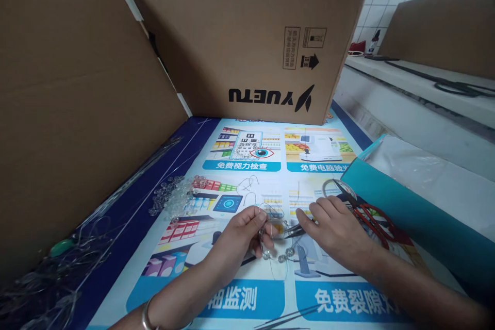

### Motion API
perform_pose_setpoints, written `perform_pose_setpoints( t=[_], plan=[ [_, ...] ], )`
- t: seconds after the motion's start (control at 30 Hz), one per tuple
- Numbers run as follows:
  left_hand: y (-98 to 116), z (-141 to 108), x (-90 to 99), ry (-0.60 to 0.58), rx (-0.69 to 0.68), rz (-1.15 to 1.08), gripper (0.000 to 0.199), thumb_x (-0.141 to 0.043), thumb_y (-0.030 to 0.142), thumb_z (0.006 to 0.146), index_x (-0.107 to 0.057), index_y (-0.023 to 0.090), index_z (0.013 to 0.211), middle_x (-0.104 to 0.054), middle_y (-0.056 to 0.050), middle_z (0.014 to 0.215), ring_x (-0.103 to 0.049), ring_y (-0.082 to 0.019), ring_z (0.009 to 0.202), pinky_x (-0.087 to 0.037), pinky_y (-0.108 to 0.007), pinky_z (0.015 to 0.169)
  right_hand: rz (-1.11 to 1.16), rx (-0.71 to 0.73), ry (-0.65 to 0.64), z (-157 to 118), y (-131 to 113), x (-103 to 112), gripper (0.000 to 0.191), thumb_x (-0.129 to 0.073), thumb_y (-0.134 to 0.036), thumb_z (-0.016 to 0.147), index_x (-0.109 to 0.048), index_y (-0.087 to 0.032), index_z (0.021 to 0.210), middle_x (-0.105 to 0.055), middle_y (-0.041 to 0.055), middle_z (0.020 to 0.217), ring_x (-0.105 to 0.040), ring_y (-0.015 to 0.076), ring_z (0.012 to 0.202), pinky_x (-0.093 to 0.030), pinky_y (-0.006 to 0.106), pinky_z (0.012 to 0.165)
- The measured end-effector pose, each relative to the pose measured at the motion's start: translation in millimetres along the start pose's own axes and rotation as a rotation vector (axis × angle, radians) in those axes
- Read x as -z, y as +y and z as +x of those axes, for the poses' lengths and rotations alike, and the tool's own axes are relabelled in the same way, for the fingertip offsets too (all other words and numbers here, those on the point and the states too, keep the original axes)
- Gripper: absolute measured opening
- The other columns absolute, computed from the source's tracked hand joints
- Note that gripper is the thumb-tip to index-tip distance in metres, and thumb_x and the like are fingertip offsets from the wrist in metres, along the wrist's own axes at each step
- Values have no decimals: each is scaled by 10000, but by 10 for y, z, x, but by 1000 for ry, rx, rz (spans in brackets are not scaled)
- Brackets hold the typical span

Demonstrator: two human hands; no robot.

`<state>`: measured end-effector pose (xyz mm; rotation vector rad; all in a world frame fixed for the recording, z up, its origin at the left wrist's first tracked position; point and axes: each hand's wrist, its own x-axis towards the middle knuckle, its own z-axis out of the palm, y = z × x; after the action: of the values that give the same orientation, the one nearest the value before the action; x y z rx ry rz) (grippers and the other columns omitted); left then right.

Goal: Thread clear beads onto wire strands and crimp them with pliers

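My left hand (253, 229) is closed, thumb and fingers pinching a thin clear strand. A loop of this strand hangs below the fingers and carries several clear round beads (282, 258). My right hand (330, 224) is closed around a dark, pointed tool (294, 230). The tool's narrow tips point left, close to the strand; its grip is hidden in the palm, so I cannot make out its exact kind. Just beyond the right hand lie red-handled scissors (377, 221), with a roll of clear tape or similar ring (328, 185) by their blades.
A pile of clear beads (174, 197) sits left of my hands. Tweezers (288, 317) lie at the near edge. Cardboard panels (232, 36) stand behind and left. A teal box (406, 206) is at right. Tangled clear strands (50, 289) lie at lower left.
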<state>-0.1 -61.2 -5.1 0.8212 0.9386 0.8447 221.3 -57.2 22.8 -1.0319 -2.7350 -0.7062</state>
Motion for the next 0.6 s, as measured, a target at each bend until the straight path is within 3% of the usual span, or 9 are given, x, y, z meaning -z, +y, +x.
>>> perform_pose_setpoints(
  t=[0.2,0.6],
  plan=[
    [32,-20,-20,1,10,-31,277,-522,426,817,-498,153,778,-620,-28,731,-561,-84,510,-353,-162,413,6,-3,58,11,-47,-15,267,-436,-137,842,-555,-162,1080,-573,100,854,-490,238,864,-338,417,790],
    [44,-18,-26,-9,-26,-9,250,-505,401,837,-479,160,775,-599,-20,736,-537,-77,522,-366,-157,416,62,-6,3,-29,-46,-118,235,-432,-144,856,-571,-155,1045,-549,62,740,-470,197,730,-331,379,699]
  ],
)
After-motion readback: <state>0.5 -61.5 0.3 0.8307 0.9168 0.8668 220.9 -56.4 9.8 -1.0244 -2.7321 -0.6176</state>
